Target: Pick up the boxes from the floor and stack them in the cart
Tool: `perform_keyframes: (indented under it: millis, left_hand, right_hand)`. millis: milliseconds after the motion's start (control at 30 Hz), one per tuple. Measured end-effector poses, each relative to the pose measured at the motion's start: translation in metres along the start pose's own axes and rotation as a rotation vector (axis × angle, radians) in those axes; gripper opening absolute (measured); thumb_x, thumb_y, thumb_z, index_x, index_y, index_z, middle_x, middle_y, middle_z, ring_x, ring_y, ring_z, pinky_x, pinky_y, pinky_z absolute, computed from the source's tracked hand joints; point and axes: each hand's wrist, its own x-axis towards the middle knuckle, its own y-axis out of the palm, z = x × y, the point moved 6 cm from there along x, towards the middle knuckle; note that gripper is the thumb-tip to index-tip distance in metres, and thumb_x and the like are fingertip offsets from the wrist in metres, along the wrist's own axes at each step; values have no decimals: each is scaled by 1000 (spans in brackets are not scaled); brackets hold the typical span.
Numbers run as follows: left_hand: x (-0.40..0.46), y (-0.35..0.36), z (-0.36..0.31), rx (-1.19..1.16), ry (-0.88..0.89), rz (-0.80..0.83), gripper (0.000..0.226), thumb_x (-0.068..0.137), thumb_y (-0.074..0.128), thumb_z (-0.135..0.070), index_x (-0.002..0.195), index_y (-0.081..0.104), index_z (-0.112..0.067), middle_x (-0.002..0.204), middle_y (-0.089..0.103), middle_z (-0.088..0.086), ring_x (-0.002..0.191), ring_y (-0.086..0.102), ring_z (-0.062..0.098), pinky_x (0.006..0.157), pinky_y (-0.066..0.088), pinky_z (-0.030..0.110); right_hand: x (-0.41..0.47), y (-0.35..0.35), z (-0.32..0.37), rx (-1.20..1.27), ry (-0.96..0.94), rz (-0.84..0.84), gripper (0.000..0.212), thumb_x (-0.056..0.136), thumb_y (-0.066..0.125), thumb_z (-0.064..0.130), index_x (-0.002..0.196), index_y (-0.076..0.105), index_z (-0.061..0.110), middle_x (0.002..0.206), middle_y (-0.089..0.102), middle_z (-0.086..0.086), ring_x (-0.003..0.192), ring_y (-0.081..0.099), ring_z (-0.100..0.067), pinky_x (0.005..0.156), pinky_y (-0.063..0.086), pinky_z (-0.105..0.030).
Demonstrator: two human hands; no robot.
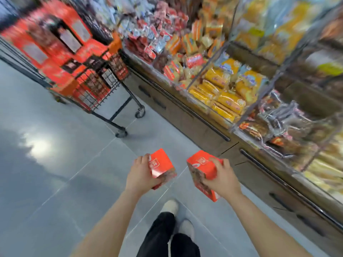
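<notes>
The left hand and right hand are each carrying 1 box, fingers clamped around it, well short of the cart; approaching squarely should be keeping the stack level.

Glossy grey tiled floor with light glare, beside wooden-fronted snack shelves at right.

1. Both forearms are bare from the lower frame edge to the wrists; no sleeve shows on either.
2. The left hand and right hand wear no gloves, rings or watch.
3. Loose black trousers cover the legs.
4. Plain off-white slip-on shoes with rounded toes are on the feet.
</notes>
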Motion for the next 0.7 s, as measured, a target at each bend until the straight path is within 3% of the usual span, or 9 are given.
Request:
perform_keyframes:
  millis: [67, 133, 233, 567, 700]
  left_hand:
    - [-24, -32, -4, 2, -16, -56, 85, 54, 79, -51, 124, 44, -16, 115, 48, 0, 111, 46, 23, 78, 37, 31]
    - [-45, -64, -7, 2, -18, -61, 94, 44, 69, -61, 124, 44, -17, 113, 47, -2, 110, 46, 23, 75, 33, 27]
    - [-68, -111, 0, -12, -20, -115, 111, 30, 52, -70, 128, 43, -17, 115, 50, 0, 110, 48, 24, 82, 39, 30]
    - [-105, -250, 69, -29, -14, -306, 111, 34, 66, -57, 133, 43, -13, 121, 53, 7, 109, 51, 26, 89, 42, 30]
    - [-98, -303, 111, -8, 2, -357, 117, 31, 56, -65, 135, 41, -13, 123, 51, 7, 111, 49, 25, 92, 42, 32]
  right_hand:
    - [-16, -21, 28, -3, -56, -23, 73, 65, 72, 50, 130, 43, 34, 117, 40, -2, 106, 56, -29, 80, 48, -35]
    - [-31, -40, 58, 14, -122, -44, 75, 65, 75, 45, 132, 43, 35, 118, 40, -2, 109, 55, -28, 84, 46, -35]
    - [-50, -67, 101, 25, -193, -45, 76, 64, 76, 42, 132, 43, 37, 116, 39, 2, 110, 54, -25, 89, 44, -35]
    - [-68, -92, 250, -15, -419, -56, 67, 61, 76, 41, 120, 45, 34, 111, 39, 3, 96, 53, -19, 75, 42, -30]
    - [-63, -76, 320, 15, -469, -53, 64, 63, 76, 41, 118, 44, 35, 111, 40, 2, 94, 50, -17, 77, 43, -31]
